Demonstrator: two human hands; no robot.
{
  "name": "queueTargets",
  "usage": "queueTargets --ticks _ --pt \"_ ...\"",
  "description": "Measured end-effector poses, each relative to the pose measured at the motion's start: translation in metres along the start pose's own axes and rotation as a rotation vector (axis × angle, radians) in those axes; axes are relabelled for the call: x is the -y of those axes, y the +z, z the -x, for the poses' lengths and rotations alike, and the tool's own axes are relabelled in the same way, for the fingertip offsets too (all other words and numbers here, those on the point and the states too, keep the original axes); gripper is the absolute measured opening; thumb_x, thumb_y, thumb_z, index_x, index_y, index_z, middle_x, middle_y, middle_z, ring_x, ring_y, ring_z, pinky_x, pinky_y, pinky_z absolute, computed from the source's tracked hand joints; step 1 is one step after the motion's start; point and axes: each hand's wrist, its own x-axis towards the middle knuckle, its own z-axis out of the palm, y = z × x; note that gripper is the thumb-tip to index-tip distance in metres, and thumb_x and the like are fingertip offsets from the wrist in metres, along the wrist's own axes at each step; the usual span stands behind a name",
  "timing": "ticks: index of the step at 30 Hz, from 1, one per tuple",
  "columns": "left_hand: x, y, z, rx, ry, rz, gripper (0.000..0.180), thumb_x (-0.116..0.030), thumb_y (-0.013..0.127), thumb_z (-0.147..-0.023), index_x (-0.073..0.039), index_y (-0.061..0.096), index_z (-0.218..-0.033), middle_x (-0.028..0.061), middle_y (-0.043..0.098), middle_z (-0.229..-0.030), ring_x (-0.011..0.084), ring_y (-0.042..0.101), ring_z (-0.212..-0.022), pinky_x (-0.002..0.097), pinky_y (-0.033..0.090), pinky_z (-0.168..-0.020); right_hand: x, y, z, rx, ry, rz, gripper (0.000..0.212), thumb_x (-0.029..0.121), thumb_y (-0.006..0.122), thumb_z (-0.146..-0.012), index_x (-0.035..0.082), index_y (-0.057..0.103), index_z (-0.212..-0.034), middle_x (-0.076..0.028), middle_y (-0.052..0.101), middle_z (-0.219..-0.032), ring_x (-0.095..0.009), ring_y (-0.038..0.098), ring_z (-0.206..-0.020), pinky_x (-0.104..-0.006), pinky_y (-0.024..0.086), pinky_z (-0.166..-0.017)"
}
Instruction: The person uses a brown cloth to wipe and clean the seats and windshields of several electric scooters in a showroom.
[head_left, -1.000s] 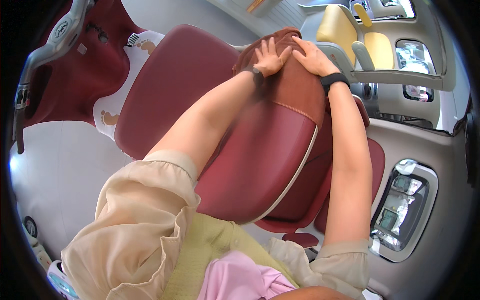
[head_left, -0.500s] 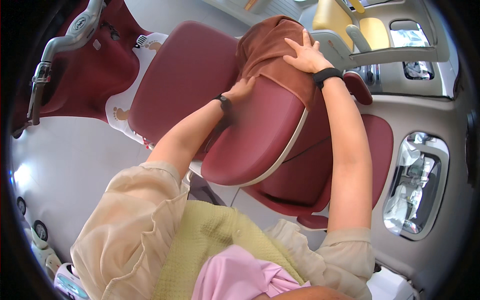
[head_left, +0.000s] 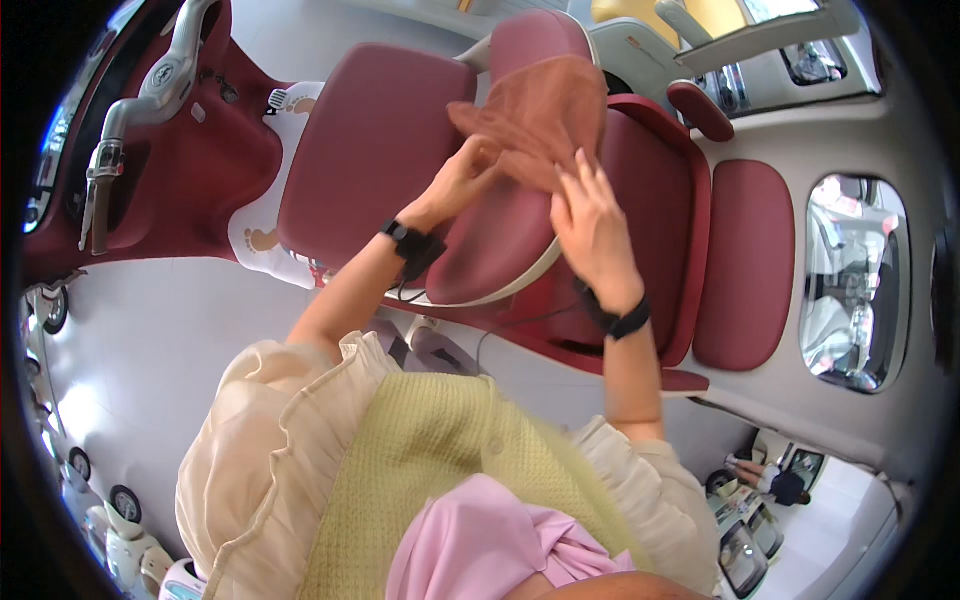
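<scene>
A brown cloth [head_left: 545,110] lies bunched across a dark red padded seat part [head_left: 490,240] with a pale rim, slightly blurred by motion. My left hand [head_left: 465,178] is closed on the cloth's near left edge, fingers pinched on the fabric. At its near right corner, my right hand [head_left: 598,225] has its fingers stretched out, the tips touching or just beside the cloth; the blur hides the exact contact. Black bands circle both wrists. The padding's far end [head_left: 540,35] shows beyond the cloth.
Left of it is a flat red seat [head_left: 375,150], then a handlebar [head_left: 150,95]. A red rear seat [head_left: 650,190] with armrest [head_left: 700,110] and headrest [head_left: 745,265] is at the right. A person [head_left: 780,485] is at the lower right; other vehicles [head_left: 125,505] stand lower left.
The cloth has come nearer to me and bunched up, baring the padding's far end. My right hand has drawn back toward me from lying spread on it; the left now grips its edge.
</scene>
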Motion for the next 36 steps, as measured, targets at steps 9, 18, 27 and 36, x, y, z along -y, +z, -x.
queueTargets --ticks 9,18,27,36 --pt "-0.078 -0.036 0.110 0.678 -0.102 0.126 0.028 -0.024 0.045 -0.096 0.000 0.058 -0.103 -0.0003 0.057 -0.078 0.0086 0.054 -0.074 0.0230 0.045 -0.068 0.072 0.025 0.142 -0.249 0.205 -0.561 0.033 0.007 0.047 -0.086 -0.004 0.057 -0.115 -0.023 0.051 -0.125 -0.039 0.049 -0.116 -0.0406 0.038 -0.098" --pt "-0.025 0.011 0.109 0.359 0.170 -0.421 0.060 -0.031 0.038 -0.097 -0.004 0.012 -0.145 0.0172 0.013 -0.150 0.0293 0.013 -0.139 0.0381 0.014 -0.111 0.084 0.053 0.110 -0.217 0.307 -0.687 0.061 0.015 0.047 -0.091 0.000 0.017 -0.142 -0.027 0.013 -0.145 -0.040 0.015 -0.135 -0.0446 0.017 -0.109" --pt "-0.095 0.021 0.106 0.347 0.063 -0.474 0.043 -0.017 0.035 -0.097 0.002 0.034 -0.136 0.0216 0.030 -0.143 0.0303 0.028 -0.134 0.0346 0.023 -0.109 0.077 0.072 0.061 -0.522 0.317 -0.235 0.051 0.006 0.038 -0.092 -0.003 0.021 -0.139 -0.030 0.018 -0.143 -0.049 0.014 -0.132 -0.0524 0.017 -0.107" --pt "-0.106 0.041 0.067 0.124 0.505 -0.353 0.057 -0.008 0.053 -0.086 -0.003 0.033 -0.138 0.0212 0.023 -0.146 0.0345 0.020 -0.137 0.0394 0.021 -0.110 0.004 -0.024 0.005 -0.865 0.204 -0.181 0.038 0.009 0.039 -0.094 -0.004 0.041 -0.130 -0.025 0.044 -0.131 -0.039 0.044 -0.120 -0.0409 0.036 -0.100"
